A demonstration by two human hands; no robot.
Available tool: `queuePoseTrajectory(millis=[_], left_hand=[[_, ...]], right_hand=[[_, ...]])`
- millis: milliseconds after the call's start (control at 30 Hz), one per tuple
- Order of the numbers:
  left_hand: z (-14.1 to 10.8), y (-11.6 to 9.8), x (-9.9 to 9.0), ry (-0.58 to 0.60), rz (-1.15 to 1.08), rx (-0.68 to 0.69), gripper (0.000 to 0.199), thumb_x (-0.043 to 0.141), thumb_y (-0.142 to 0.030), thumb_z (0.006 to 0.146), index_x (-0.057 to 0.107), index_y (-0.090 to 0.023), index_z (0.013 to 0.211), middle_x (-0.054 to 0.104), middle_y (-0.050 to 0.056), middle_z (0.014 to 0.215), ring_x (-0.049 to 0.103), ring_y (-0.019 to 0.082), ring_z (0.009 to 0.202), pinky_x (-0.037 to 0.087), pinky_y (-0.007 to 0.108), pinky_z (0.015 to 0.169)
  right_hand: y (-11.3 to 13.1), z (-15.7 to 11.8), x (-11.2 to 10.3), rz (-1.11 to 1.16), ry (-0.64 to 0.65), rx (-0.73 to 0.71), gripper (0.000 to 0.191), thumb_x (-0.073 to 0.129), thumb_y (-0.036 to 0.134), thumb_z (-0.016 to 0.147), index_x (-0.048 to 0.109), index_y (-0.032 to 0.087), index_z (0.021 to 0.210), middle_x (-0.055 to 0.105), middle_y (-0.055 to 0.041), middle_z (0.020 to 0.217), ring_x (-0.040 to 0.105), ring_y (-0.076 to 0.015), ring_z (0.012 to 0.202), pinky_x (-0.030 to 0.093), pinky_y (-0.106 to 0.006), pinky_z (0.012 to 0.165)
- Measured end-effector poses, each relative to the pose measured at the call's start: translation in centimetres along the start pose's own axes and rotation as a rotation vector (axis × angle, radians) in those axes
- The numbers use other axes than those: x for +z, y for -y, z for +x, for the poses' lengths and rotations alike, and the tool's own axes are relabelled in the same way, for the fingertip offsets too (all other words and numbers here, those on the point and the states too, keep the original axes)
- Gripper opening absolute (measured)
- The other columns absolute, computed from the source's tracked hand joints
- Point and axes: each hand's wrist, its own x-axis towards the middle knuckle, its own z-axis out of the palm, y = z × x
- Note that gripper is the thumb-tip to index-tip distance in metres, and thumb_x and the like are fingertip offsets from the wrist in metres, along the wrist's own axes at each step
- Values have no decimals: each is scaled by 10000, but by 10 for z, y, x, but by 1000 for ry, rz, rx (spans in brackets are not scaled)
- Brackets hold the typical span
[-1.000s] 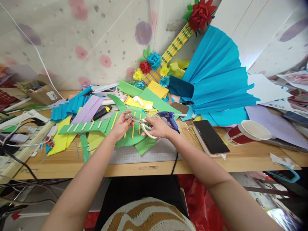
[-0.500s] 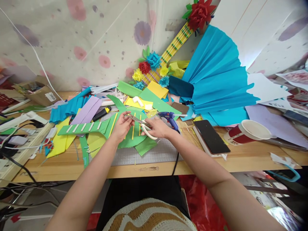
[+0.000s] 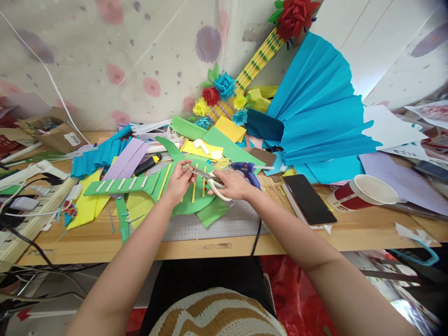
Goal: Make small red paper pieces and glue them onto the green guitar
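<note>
My right hand (image 3: 233,185) is closed on scissors (image 3: 220,193) with white handles. Their metal blades point left, toward the fingertips of my left hand (image 3: 179,181). Those fingers are pinched together at the blade tips, and whatever they hold is too small to make out. Both hands are above a green paper guitar shape (image 3: 193,205). Short white strips cross its neck and yellow strips lie across its body. A green paper scrap (image 3: 213,213) lies below the right hand. Just beyond that hand is a blue glue gun (image 3: 248,173).
A grey cutting mat (image 3: 210,230) is under the guitar shape. To the right lie a phone (image 3: 310,198) and a paper cup (image 3: 366,192). A yellow guitar with paper flowers (image 3: 257,63) and a blue pleated paper fan (image 3: 320,107) lean behind. Power strips and cables (image 3: 31,200) fill the left.
The scissors and my right hand have shifted very slightly to the right. My left hand keeps its pinch in nearly the same place.
</note>
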Motion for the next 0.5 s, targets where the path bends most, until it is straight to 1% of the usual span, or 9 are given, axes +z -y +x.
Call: queuePoseTrajectory(millis=[167, 400, 500], left_hand=[[0, 2, 2, 21, 13, 15, 288, 638, -164, 716, 468, -190, 947, 473, -57, 627, 463, 61, 516, 370, 198, 508], [1, 5, 7, -86, 1, -1, 231, 576, -104, 724, 441, -189, 890, 492, -59, 609, 441, 53, 487, 351, 188, 497], [1, 6, 9, -98, -4, -6, 224, 567, -94, 720, 431, -189, 870, 491, -61, 599, 438, 52, 488, 348, 185, 496]], right_hand=[[3, 3, 0, -33, -10, 7, 463, 394, 628, 805, 504, 196, 930, 645, -51, 795, 563, -209, 727, 254, -269, 590], [8, 2, 0, -96, -21, 58, 507, 392, 658, 789, 521, 191, 939, 660, -68, 800, 586, -225, 753, 272, -280, 614], [7, 2, 3, -127, -30, 70, 530, 357, 670, 798, 539, 191, 929, 661, -69, 770, 589, -223, 728, 269, -281, 613]])
